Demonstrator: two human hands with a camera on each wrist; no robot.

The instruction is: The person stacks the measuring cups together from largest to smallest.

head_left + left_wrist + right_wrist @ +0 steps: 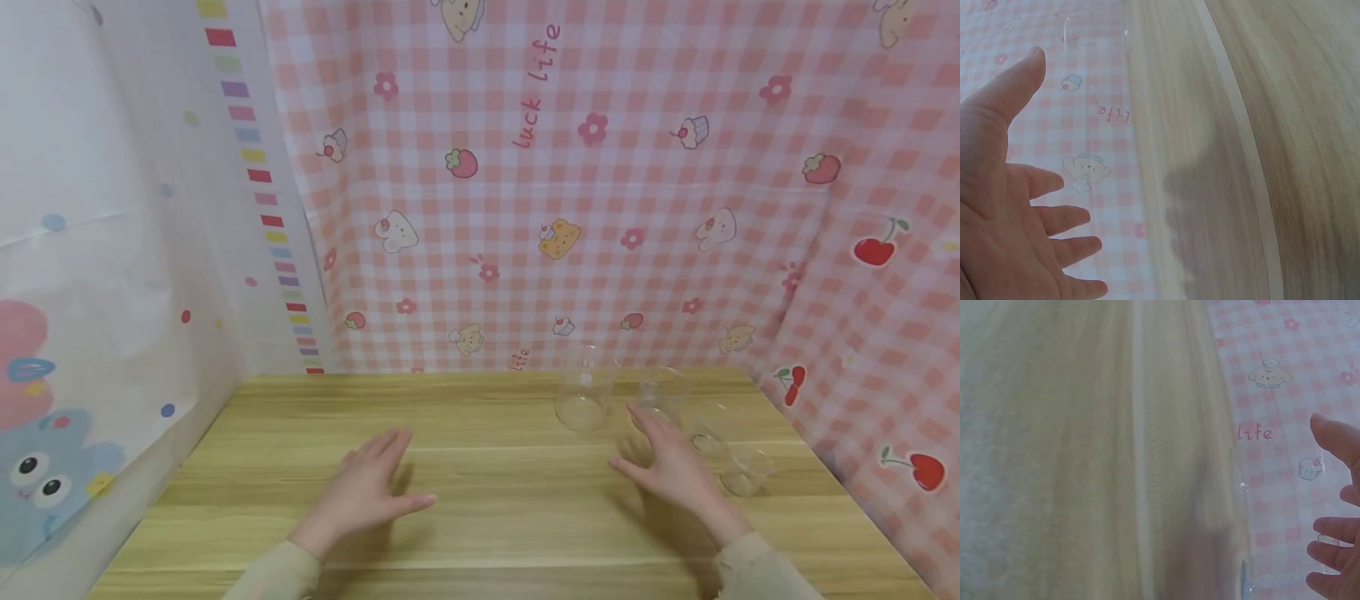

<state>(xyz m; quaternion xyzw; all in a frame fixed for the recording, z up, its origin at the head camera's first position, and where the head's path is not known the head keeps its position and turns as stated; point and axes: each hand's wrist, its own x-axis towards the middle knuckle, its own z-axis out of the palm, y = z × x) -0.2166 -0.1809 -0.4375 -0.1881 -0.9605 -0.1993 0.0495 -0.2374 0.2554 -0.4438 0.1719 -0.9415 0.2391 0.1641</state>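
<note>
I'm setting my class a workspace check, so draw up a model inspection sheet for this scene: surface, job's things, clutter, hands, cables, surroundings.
Surface: wood-grain table, with shadows below both hands.
Job's things: four clear beakers in a slanting row on the right, the tallest at the far left end, the others smaller towards the near right; contents not discernible.
Clutter: nothing seen.
Left hand: over the table, holding nothing, away from the beakers.
Right hand: beside the beakers, holding nothing; contact cannot be ruled out.
Cables: nothing seen.
Surroundings: pink checked cloth behind and right; white cloth on the left.
</note>
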